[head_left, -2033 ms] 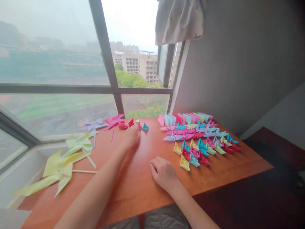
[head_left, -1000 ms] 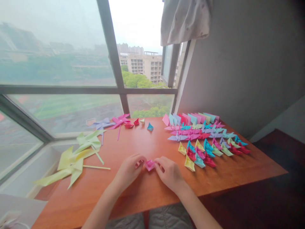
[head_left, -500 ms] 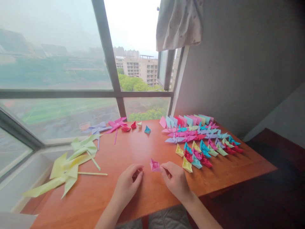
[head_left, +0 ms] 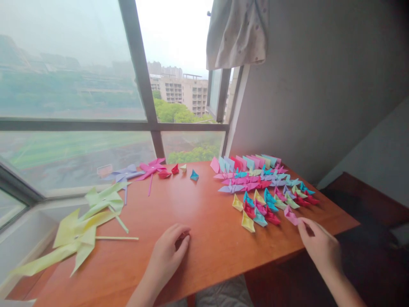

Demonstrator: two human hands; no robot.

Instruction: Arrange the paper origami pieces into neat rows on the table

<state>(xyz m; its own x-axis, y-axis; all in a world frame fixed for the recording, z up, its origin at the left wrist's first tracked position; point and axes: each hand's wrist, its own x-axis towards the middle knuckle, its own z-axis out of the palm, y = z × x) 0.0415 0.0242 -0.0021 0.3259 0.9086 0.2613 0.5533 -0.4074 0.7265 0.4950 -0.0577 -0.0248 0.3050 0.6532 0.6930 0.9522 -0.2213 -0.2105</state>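
Note:
My right hand [head_left: 319,245] pinches a pink origami paper boat [head_left: 290,215] by one end between thumb and fingertips. The boat is at the front right edge of the group of folded boats, beside a red paper boat [head_left: 272,216] and a pale green one [head_left: 292,202]. My left hand [head_left: 169,249] rests on the wooden table [head_left: 204,213] near the middle, its fingers curled in towards the thumb. No object shows in it. A yellow paper boat [head_left: 248,222] stands nearest the table's front among the several coloured boats.
Behind the boats lie rows of paper cranes [head_left: 234,187] and other folded papers [head_left: 252,162]. Paper pinwheels, one yellow [head_left: 76,238] and one magenta [head_left: 151,167], line the left side. A blue boat [head_left: 194,175] and small red boats [head_left: 164,175] sit near the window [head_left: 153,127].
My right hand has carried the pink boat from the table's middle to the right, beside the other boats. My left hand has stayed nearly in place. The view has shifted slightly.

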